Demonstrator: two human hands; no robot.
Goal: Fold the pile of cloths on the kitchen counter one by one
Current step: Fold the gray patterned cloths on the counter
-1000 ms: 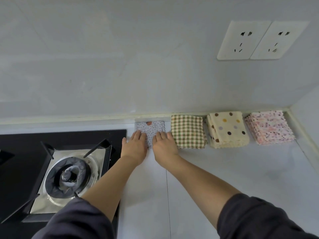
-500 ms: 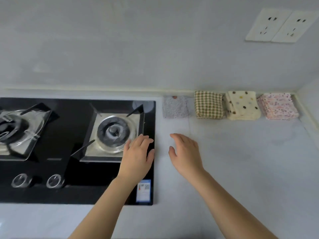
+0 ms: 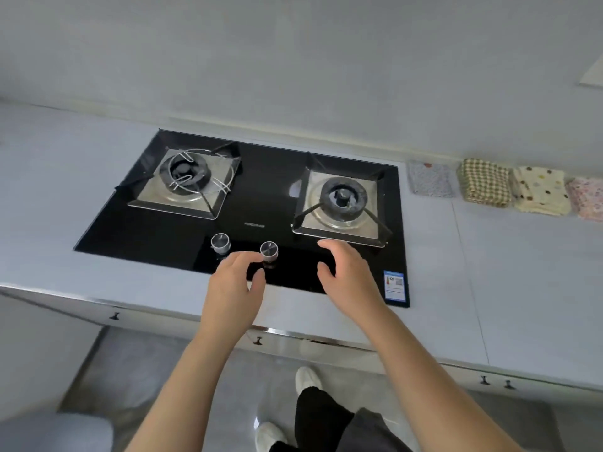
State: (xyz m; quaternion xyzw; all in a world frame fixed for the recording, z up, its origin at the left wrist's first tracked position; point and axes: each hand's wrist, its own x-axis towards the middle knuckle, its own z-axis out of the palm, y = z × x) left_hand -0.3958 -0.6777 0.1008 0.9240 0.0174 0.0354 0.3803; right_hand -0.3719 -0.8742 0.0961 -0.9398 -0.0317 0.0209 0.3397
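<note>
Folded cloths line the back of the counter at the far right: a small grey speckled cloth (image 3: 430,178), a green checked stack (image 3: 485,182), a cream dotted stack (image 3: 540,190) and a pink floral stack (image 3: 587,197) cut off by the frame edge. My left hand (image 3: 233,285) hovers over the front of the stove near the knobs, fingers loosely curled, holding nothing. My right hand (image 3: 347,278) hangs beside it over the stove's front right, fingers relaxed and empty. Both hands are far from the cloths.
A black glass gas stove (image 3: 261,203) with two burners (image 3: 187,177) (image 3: 342,199) and two knobs (image 3: 269,249) fills the counter's middle. The grey counter (image 3: 522,272) runs left and right; its front edge and cabinet handles lie below. My feet show on the floor.
My hands left the grey speckled cloth at the wall and drew back toward me and left over the stove. The view swung left and down, pushing the cloths to the right edge.
</note>
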